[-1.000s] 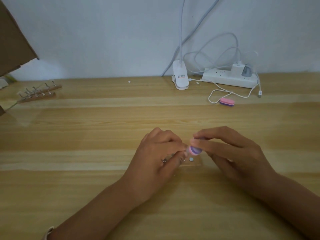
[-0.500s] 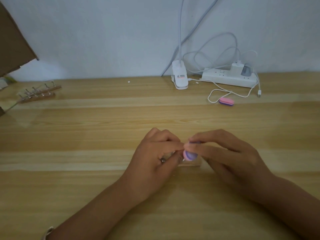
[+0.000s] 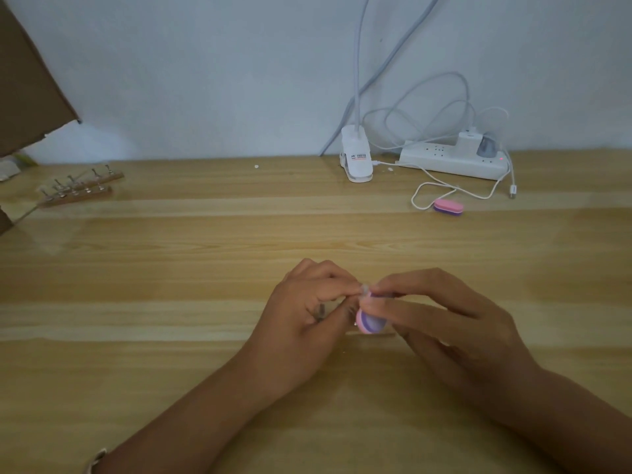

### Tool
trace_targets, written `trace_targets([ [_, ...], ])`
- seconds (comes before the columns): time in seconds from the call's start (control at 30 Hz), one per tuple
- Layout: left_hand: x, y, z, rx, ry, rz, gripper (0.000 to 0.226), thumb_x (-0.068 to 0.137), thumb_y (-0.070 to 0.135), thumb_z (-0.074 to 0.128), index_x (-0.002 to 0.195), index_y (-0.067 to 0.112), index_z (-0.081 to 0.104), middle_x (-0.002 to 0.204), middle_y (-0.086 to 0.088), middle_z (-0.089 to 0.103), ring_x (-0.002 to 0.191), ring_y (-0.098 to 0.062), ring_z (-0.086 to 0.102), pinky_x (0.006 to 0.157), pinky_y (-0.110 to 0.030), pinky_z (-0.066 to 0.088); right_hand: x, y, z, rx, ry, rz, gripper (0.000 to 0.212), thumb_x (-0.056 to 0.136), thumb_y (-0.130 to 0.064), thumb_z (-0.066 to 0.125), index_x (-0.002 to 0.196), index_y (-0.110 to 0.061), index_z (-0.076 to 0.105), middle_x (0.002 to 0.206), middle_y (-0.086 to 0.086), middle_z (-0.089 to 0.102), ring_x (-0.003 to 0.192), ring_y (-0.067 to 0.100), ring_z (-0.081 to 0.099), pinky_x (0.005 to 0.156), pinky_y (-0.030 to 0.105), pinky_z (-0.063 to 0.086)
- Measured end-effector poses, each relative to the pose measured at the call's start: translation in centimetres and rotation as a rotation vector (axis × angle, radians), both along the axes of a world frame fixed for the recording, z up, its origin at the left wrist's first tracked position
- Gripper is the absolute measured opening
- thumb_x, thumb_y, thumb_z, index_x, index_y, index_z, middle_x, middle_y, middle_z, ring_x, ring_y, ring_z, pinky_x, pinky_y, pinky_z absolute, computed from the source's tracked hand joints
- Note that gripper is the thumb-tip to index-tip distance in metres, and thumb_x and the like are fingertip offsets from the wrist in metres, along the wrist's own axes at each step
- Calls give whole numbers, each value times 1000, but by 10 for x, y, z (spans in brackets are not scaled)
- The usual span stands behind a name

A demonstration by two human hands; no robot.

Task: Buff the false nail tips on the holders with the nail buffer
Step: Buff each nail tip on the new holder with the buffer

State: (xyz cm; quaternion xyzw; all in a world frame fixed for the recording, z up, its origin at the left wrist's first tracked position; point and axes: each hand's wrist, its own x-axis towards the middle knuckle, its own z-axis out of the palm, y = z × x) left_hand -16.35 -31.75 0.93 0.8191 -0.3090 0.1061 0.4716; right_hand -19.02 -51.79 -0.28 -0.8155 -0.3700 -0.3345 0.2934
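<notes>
**Buffing one tip at mid-table**

Head view: our left hand pinches a small holder, steadying its nail tip against the pink-purple nail buffer. Our right hand grips the buffer in curled fingers, we judge for stroking. Racks of holders wait far left.

Left hand curled, apparently pinching a holder; right hand grips the nail buffer, fingertips meeting
</notes>
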Motion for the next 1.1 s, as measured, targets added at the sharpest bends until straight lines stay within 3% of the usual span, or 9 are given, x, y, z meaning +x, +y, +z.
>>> trace_targets([
  [0.07,-1,1,0,-25,22,7,16,89,21,62,93,19,77,85,12,66,86,-16,56,76,-34,44,1,-2,1,-19,-5,-10,33,89,9,60,114,-9,71,113,8,67,102,19,67,88,27,52],
  [0.17,-1,-1,2,-36,55,-2,14,90,30,62,89,25,75,83,13,65,87,-17,56,76,-33,44,4,-9,4,5,15,-65,25,93,-1,57,111,-5,73,111,10,68,102,16,65,87,26,52],
  [0.33,0,1,-1,-55,57,-32,27,87,34,55,96,20,76,87,10,68,88,-17,58,77,-31,44,-1,1,1,-9,-47,-17,32,89,7,62,115,-11,69,113,7,67,104,17,66,90,24,49],
  [0.57,-1,0,2,-53,73,5,14,89,32,60,83,31,73,85,14,68,90,-17,59,81,-28,44,15,-17,1,60,11,-238,26,88,7,62,110,-1,72,108,3,67,103,13,64,95,19,45],
  [0.67,-1,-1,2,-13,58,69,12,86,29,63,81,36,71,83,15,67,90,-13,57,76,-28,44,10,-11,-1,63,14,-199,24,90,3,62,111,-2,72,110,5,67,107,12,63,97,20,45],
  [0.97,-3,-2,2,22,41,93,11,81,30,66,85,31,76,80,16,64,87,-11,55,74,-23,40,7,-6,-2,-20,29,-120,25,92,-2,58,112,-5,73,113,8,67,103,17,64,87,29,51],
  [1.1,-2,-1,2,30,0,68,19,81,45,60,86,34,75,82,14,64,86,-10,54,73,-23,41,3,2,-4,-11,3,-71,27,91,2,61,112,-7,74,113,7,67,102,17,65,85,27,51],
])
